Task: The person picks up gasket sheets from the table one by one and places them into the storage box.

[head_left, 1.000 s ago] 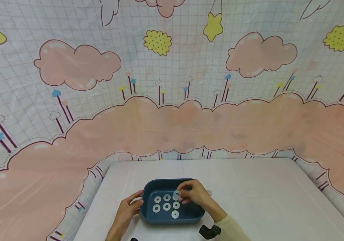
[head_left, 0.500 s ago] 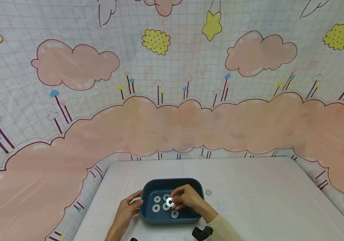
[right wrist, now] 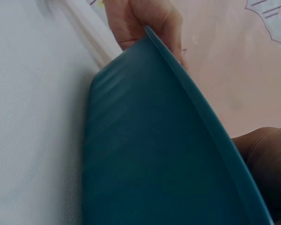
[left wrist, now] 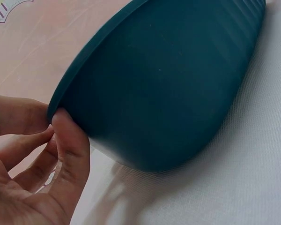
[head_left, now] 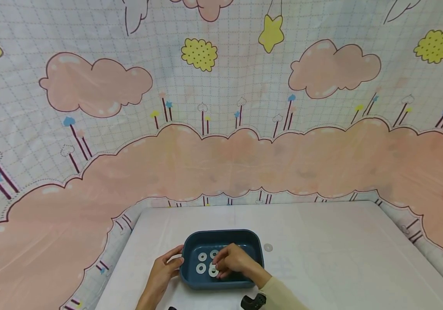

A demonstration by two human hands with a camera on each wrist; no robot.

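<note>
A dark blue tray (head_left: 254,241) sits on the white table near its front edge. My left hand (head_left: 171,261) grips the tray's left rim; in the left wrist view its thumb (left wrist: 71,140) presses on the tray's outer wall (left wrist: 168,84). My right hand (head_left: 223,263) reaches down into the tray, fingers curled, and pinches a white ring (head_left: 213,271) low over the tray floor. Other white rings (head_left: 202,257) lie flat in rows beside it. The right wrist view shows only the tray's outer wall (right wrist: 145,154), my left hand (right wrist: 140,18) beyond it, and a bit of my right hand (right wrist: 267,150).
One loose white ring (head_left: 268,247) lies on the table (head_left: 341,258) just right of the tray. A cloth backdrop (head_left: 221,129) with pink clouds hangs behind and around the table. A black wrist strap (head_left: 253,302) shows at the bottom edge.
My right hand carried a white ring from the tray's far right side down and leftward to the tray floor. The left hand stayed on the rim.
</note>
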